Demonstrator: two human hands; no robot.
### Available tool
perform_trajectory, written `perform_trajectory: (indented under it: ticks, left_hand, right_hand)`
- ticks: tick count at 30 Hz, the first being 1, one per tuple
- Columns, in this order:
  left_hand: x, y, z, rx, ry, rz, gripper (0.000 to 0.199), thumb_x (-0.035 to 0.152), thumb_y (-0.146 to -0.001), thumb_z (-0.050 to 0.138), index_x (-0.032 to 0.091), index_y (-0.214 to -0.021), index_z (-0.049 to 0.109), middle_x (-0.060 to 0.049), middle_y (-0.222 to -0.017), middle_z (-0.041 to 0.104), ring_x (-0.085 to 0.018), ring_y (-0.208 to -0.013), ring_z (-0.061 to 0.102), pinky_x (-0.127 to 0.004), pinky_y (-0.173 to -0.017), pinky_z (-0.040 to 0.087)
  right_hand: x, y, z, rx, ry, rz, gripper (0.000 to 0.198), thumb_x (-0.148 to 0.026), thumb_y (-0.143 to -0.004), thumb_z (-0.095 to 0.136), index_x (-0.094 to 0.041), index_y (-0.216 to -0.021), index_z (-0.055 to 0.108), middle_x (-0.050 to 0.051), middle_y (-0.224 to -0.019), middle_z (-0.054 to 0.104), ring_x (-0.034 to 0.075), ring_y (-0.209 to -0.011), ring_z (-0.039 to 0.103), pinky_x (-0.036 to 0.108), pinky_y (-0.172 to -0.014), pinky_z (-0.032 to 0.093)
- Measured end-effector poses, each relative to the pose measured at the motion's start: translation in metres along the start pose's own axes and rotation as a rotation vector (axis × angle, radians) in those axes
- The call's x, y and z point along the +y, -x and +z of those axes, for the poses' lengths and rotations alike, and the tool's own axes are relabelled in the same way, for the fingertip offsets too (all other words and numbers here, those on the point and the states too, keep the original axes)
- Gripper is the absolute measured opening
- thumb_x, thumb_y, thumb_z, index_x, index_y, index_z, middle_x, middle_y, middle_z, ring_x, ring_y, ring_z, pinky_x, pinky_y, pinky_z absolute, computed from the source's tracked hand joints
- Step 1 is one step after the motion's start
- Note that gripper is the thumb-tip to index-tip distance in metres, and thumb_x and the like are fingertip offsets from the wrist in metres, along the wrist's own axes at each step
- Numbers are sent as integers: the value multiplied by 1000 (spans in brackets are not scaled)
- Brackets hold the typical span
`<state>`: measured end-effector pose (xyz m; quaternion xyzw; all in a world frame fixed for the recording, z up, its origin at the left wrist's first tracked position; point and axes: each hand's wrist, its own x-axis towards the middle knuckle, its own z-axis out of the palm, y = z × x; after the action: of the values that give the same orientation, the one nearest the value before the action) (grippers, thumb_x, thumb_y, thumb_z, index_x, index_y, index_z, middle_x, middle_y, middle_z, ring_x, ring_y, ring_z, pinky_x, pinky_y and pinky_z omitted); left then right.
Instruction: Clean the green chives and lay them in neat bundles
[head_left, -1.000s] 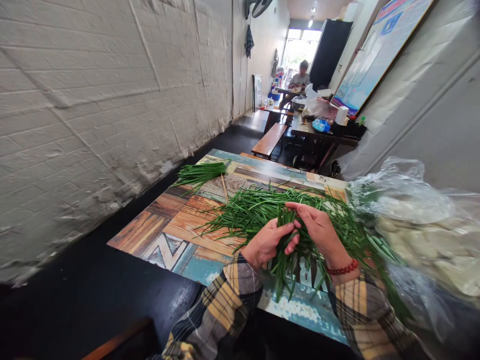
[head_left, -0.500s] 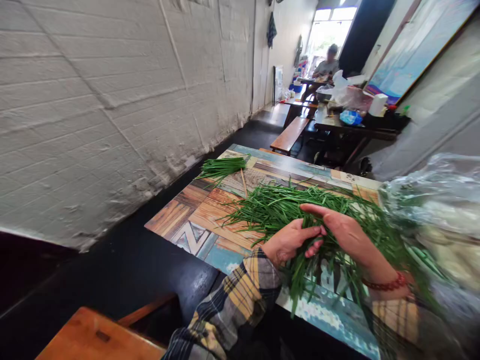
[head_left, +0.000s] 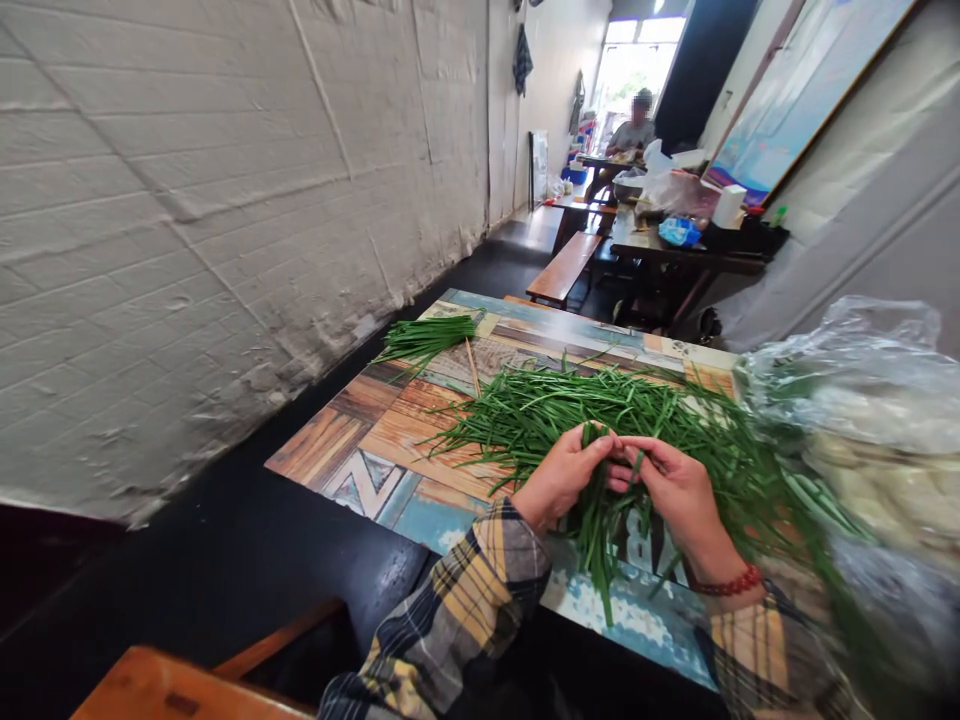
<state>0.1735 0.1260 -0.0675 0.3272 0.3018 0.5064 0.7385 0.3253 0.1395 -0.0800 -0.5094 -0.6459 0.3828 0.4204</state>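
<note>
My left hand (head_left: 566,470) is closed around a bunch of green chives (head_left: 598,545), whose ends hang down over the table's near edge. My right hand (head_left: 679,490), with a red beaded bracelet (head_left: 726,583) at the wrist, pinches a chive blade close beside the left fingers. Behind both hands spreads a large loose pile of chives (head_left: 555,395) on the patterned table (head_left: 409,425). A smaller, neatly aligned bundle of chives (head_left: 433,335) lies at the far left corner, with a thin wooden stick (head_left: 472,367) near it.
Clear plastic bags (head_left: 870,400) with pale contents stand at the table's right. An orange wooden stool (head_left: 180,690) is at the lower left. Farther back are a bench (head_left: 566,268), a cluttered table (head_left: 682,250) and a seated person (head_left: 634,130). A white wall (head_left: 225,200) runs along the left.
My right hand has drawn down and closed from stretched fingers into a pinch beside the left hand. My left hand keeps its hold on the chives. The view has shifted slightly right.
</note>
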Motion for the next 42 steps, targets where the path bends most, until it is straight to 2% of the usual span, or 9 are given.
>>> perform_trajectory:
  ticks: [5, 8, 14, 21, 24, 27, 29, 35, 42]
  left_hand:
    - [10, 1, 2, 38, -16, 73, 35, 46, -79, 64, 14, -90, 53, -13, -100, 68, -16, -68, 67, -26, -57, 53]
    - [15, 1, 1, 98, -21, 179, 34, 46, -81, 62, 14, -85, 53, -10, -91, 68, -14, -63, 65, -25, -54, 52]
    - [24, 1, -1, 124, 114, 248, 27, 38, -79, 67, 16, -84, 52, 6, -58, 50, -3, -39, 40, -15, -37, 30]
    - [42, 37, -4, 148, 209, 176, 26, 33, -78, 70, 14, -88, 56, 10, -53, 31, 0, -36, 24, -13, -33, 18]
    - [35, 60, -13, 216, 204, 137, 26, 29, -77, 72, 13, -91, 57, 10, -57, 34, 1, -37, 25, -12, -33, 18]
    - [20, 75, -23, 243, 246, 68, 24, 28, -77, 71, 12, -89, 57, 9, -59, 34, 2, -37, 23, -10, -32, 18]
    - [12, 80, -27, 251, 251, 32, 24, 28, -78, 70, 12, -89, 57, 9, -60, 34, 3, -37, 23, -10, -32, 18]
    - [7, 79, -34, 267, 235, 54, 25, 27, -77, 71, 13, -89, 56, 9, -60, 33, 2, -38, 24, -10, -33, 19]
    - [-1, 81, -37, 202, 171, 70, 27, 31, -76, 71, 13, -89, 56, 7, -62, 40, 1, -40, 29, -12, -36, 20]
  right_hand:
    - [12, -9, -24, 275, 27, -47, 35, -43, -88, 47, -18, -102, 67, 8, -89, 71, 16, -68, 62, 28, -62, 49]
    - [29, -18, -44, 414, 183, -67, 35, -36, -90, 40, -18, -105, 65, 7, -83, 70, 16, -66, 59, 31, -67, 49]
    - [46, -25, -52, 365, 566, -302, 43, -25, -84, 46, -16, -125, 55, 13, -122, 62, 25, -113, 55, 45, -100, 41]
    - [28, -12, -24, 221, 577, -493, 35, -36, -87, 54, -21, -119, 57, 9, -119, 62, 22, -113, 54, 39, -98, 42]
    - [26, -9, -18, 98, 649, -489, 47, -40, -80, 63, -19, -122, 53, 10, -123, 60, 25, -114, 52, 40, -94, 41]
    - [30, -11, -25, 61, 740, -415, 30, -35, -82, 62, -21, -108, 60, 8, -112, 65, 25, -106, 55, 38, -88, 40]
    - [35, -15, -37, 110, 805, -320, 15, -31, -86, 56, -22, -95, 64, 6, -100, 68, 23, -98, 57, 36, -82, 39]
    - [52, -23, -73, 362, 936, -26, 21, -29, -88, 48, -19, -88, 67, 10, -94, 68, 25, -87, 57, 34, -71, 36]
    - [48, -19, -47, 342, 812, -292, 36, -39, -89, 48, -19, -117, 59, 9, -116, 63, 25, -103, 55, 36, -83, 40]
